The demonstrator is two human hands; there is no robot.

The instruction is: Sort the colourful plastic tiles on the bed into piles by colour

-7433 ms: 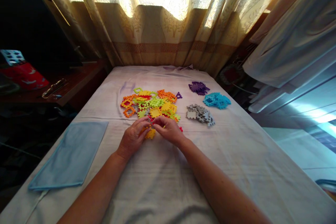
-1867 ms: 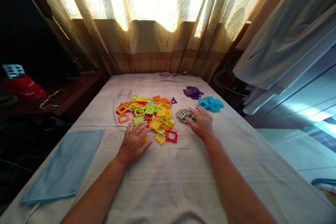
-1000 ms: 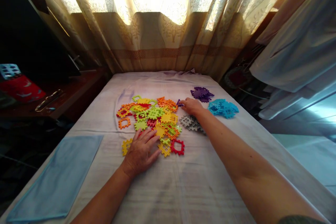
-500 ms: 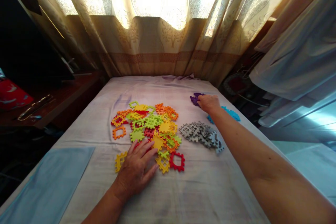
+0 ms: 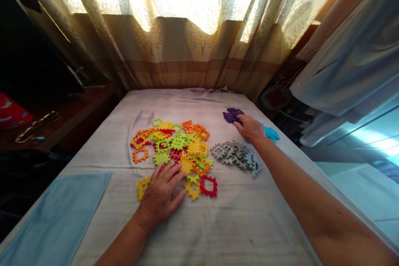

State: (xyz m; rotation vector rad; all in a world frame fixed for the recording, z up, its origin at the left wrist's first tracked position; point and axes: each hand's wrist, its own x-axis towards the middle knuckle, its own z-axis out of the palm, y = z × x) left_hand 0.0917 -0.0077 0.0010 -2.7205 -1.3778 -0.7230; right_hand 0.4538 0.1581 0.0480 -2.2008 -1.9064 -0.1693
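My left hand (image 5: pixel 163 195) lies with its fingers spread at the near edge of a mixed pile of green, yellow, orange and red notched tiles (image 5: pixel 179 142). A yellow window tile (image 5: pixel 143 188) is just left of it, and a red frame tile (image 5: pixel 208 186) lies to its right. At the far right, my right hand (image 5: pixel 250 128) reaches to the purple tiles (image 5: pixel 232 115), its thumb and fingers apart at their near side. Blue tiles (image 5: pixel 272 133) show partly behind that wrist. Grey tiles (image 5: pixel 235 154) form a heap nearer to me.
A light blue cloth (image 5: pixel 59 216) covers the near left of the sheeted surface (image 5: pixel 249 224). Curtains (image 5: pixel 183 45) hang behind it. On the left stands a dark wooden desk (image 5: pixel 71 110) with a red item on it; clothes (image 5: pixel 349 62) hang at the right.
My right hand has drawn back slightly from the purple tiles, which show more fully now, and its fingers have parted. My left hand stays beside the mixed pile. The view has shifted a little.
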